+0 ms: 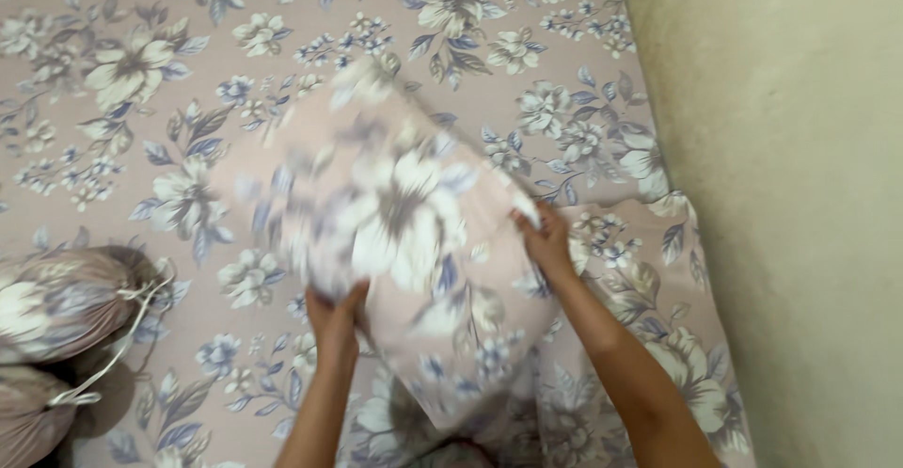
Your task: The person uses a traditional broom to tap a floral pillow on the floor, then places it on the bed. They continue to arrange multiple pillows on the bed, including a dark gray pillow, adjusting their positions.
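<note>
We have a square pillow in a pale pink case printed with white and blue flowers (395, 233) lifted above the bed, held between both hands and blurred in the picture. Our left hand (336, 317) is clamped on its near left edge, fingers curled into the fabric; our right hand (547, 240) pinches the right corner. Below lies a bed sheet of the same pink floral cloth (141, 63), reaching far and left. If either grasp is shallow, as the right one looks, we judge the pillow could twist and drop out of line, or the loose case could slide on its filling. A rough beige plaster wall (800, 195) stands hard against the bed's right edge, so there is little room on that side and the right elbow could brush it. At the near left, two tied floral bolsters with white drawstrings (56, 308) take up that corner; the far left stretch of sheet is open.
</note>
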